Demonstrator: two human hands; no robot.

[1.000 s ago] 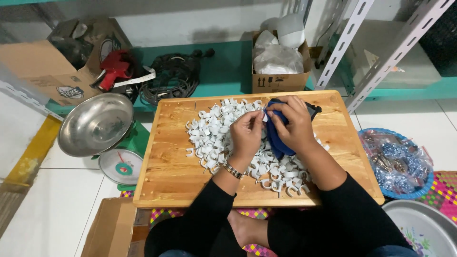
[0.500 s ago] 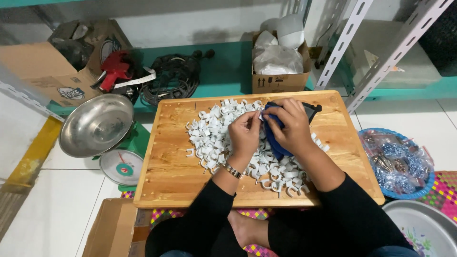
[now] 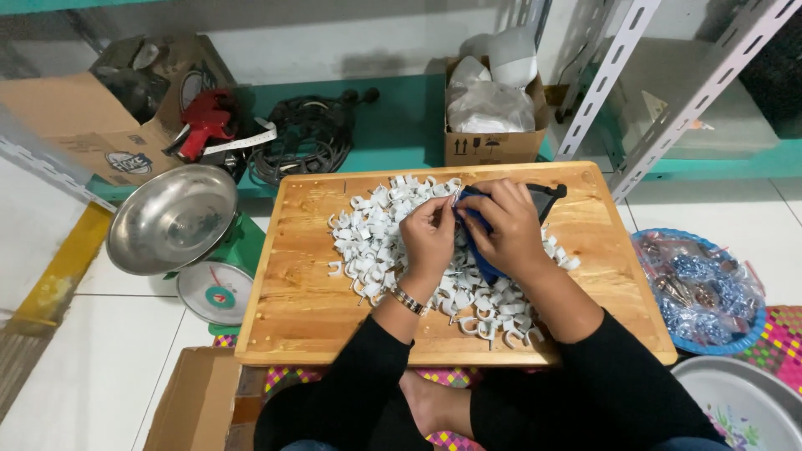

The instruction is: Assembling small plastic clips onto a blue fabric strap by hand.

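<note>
A pile of small white plastic clips (image 3: pixel 376 238) lies spread over a wooden board (image 3: pixel 309 301). My left hand (image 3: pixel 428 236) hovers over the pile and pinches one white clip at its fingertips. My right hand (image 3: pixel 505 221) grips a blue-handled tool (image 3: pixel 480 259) whose dark end (image 3: pixel 547 196) rests on the board. Both hands meet near the board's middle, fingertips close together. A metal watch sits on my left wrist (image 3: pixel 407 299).
A kitchen scale with a steel bowl (image 3: pixel 171 219) stands left of the board. Cardboard boxes (image 3: pixel 493 146), a red tool (image 3: pixel 205 125) and coiled black cable (image 3: pixel 305 138) line the teal shelf behind. A blue basket of wrapped items (image 3: pixel 697 288) sits right. Metal rack legs (image 3: pixel 601 83) rise behind.
My hands have barely shifted; the fingertips of both hands have drawn slightly closer over the pile.
</note>
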